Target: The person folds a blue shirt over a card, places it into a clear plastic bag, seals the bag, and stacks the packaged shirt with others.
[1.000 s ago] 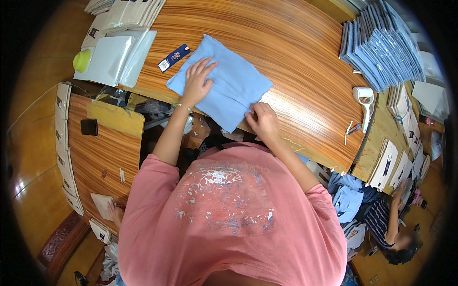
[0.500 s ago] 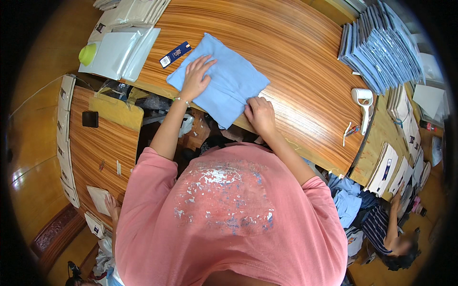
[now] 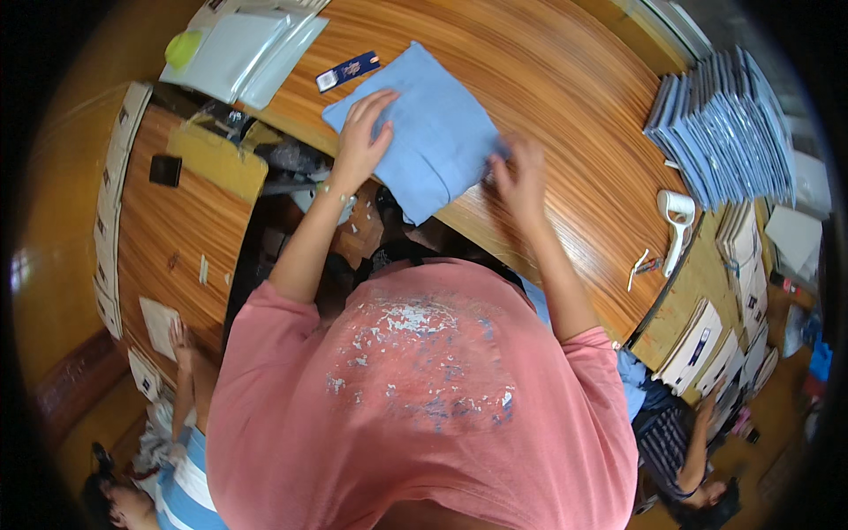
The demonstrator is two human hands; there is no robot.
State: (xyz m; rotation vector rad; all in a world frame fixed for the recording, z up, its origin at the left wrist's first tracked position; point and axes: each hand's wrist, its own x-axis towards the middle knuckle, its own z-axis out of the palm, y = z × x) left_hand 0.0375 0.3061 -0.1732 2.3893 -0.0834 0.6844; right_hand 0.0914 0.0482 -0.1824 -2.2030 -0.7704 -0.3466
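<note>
A folded light blue garment (image 3: 433,132) lies on the wood-grain table, its near corner reaching past the table's front edge. Flat on its left part rests my left hand (image 3: 364,132), fingers stretched and thumb apart. At the garment's right corner is my right hand (image 3: 523,177), smeared by motion; whether its fingers pinch the cloth I cannot make out. Beside the garment's far left edge lies a dark blue hang tag (image 3: 348,71) with a white label.
Bagged blue garments (image 3: 724,132) stand stacked at the far right, near a white lint roller (image 3: 677,216). Clear plastic bags (image 3: 234,57) lie at the far left. Co-workers sit at both sides; one has a hand (image 3: 182,343) by a pale packet on the left table (image 3: 190,230).
My right hand has shifted right and blurred, no longer resting at the garment's near right edge. My left hand stays flat on the cloth. The whole view has turned slightly.
</note>
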